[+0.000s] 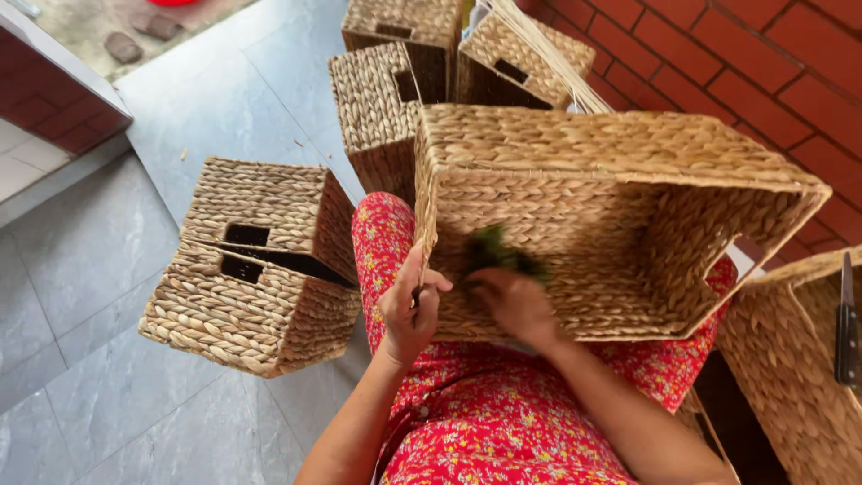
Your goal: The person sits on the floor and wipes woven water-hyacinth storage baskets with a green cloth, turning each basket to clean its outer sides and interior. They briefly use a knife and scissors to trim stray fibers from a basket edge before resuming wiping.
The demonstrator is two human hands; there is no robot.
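Left hand (409,310) grips the woven basket (611,224) rim; right hand (514,301) holds something green, perhaps a cloth (496,251)

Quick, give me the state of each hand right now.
Left hand: closed on the rim of the large woven basket.
Right hand: inside the basket, on a dark green thing, blurred; grip cannot be told.

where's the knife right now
In the head view the knife is at the far right edge, blade up, against the woven basket there, right of the big basket on the lap.
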